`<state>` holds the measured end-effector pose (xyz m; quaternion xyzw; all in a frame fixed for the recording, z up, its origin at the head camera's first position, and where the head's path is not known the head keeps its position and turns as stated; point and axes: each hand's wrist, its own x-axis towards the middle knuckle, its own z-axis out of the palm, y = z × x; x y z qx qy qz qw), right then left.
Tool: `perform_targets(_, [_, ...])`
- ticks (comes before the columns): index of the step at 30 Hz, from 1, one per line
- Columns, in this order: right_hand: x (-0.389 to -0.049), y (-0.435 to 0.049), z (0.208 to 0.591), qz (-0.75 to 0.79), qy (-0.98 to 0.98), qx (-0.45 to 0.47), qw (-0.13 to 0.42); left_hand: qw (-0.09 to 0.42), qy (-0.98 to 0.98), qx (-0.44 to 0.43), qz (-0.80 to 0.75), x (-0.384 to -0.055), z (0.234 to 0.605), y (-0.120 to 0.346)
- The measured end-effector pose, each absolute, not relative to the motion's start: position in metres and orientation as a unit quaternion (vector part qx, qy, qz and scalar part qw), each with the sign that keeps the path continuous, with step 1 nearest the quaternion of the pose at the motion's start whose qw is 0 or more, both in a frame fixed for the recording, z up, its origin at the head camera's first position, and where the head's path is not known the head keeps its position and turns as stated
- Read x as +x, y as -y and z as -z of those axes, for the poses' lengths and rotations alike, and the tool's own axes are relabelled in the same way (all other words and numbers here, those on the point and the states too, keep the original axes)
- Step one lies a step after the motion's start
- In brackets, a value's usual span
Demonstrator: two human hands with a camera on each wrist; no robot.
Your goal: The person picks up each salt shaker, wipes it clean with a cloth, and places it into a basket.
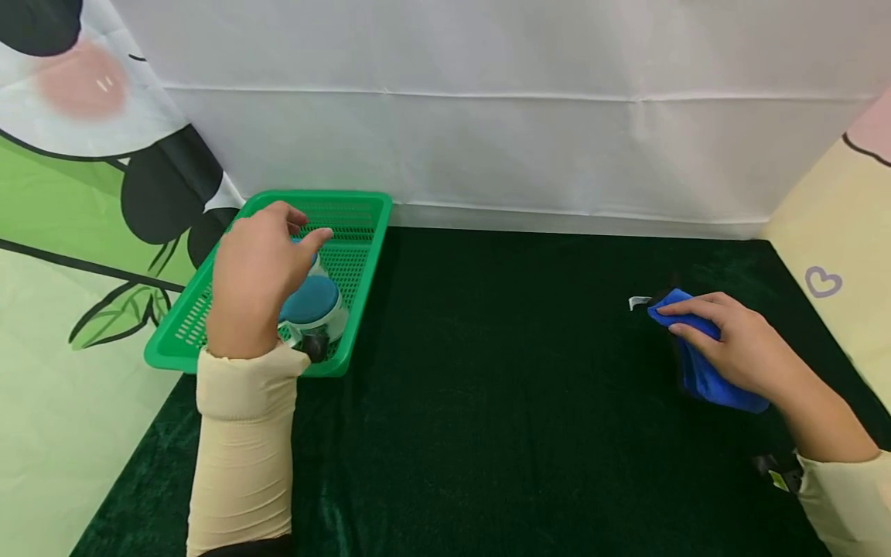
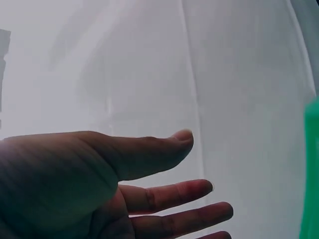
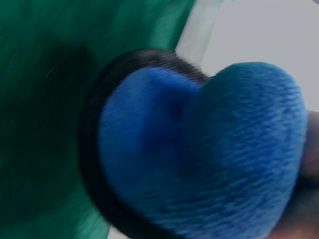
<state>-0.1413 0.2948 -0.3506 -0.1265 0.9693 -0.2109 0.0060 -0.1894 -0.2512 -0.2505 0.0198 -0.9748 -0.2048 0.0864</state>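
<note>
On the right of the head view, my right hand (image 1: 741, 344) pinches a folded blue cloth (image 1: 724, 387) between thumb and fingers, close over the dark green tabletop. Close up in the right wrist view, the cloth (image 3: 239, 149) is fuzzy, folded over on itself, and has a dark band along its edge. My left hand (image 1: 254, 271) hovers over a green plastic basket (image 1: 369, 282), fingers loosely spread and holding nothing. Its thumb and fingers stand apart in the left wrist view. Below it, a clear jar with a blue lid (image 1: 311, 300) sits in the basket, with another blue-lidded jar partly hidden behind.
A small white tag (image 1: 637, 302) lies beside the cloth. A dark green velvet cover (image 1: 501, 371) spreads over the table. A white curtain (image 1: 487, 139) hangs along the back, and printed cloth walls stand at left and right.
</note>
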Motion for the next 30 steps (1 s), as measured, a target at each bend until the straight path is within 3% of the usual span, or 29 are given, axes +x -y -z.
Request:
perform_targets(7, [-0.156,-0.328,0.376,0.177,-0.976,-0.075,0.098,0.087,0.972,-0.046,0.212,-0.174,0.249,0.215])
perform_targets(18, [-0.151,-0.320,0.396,0.168,-0.972,-0.067,0.151,0.039,0.969,-0.151,0.190,-0.183,0.265,0.200])
perform_targets(26, [-0.148,-0.317,0.400,0.153,-0.972,-0.064,0.169,-0.003,0.971,-0.158,0.181,-0.193,0.275,0.197])
perform_targets(30, [-0.154,-0.313,0.384,0.127,-0.975,-0.060,0.175,-0.025,0.972,-0.163,0.167,-0.202,0.284,0.189])
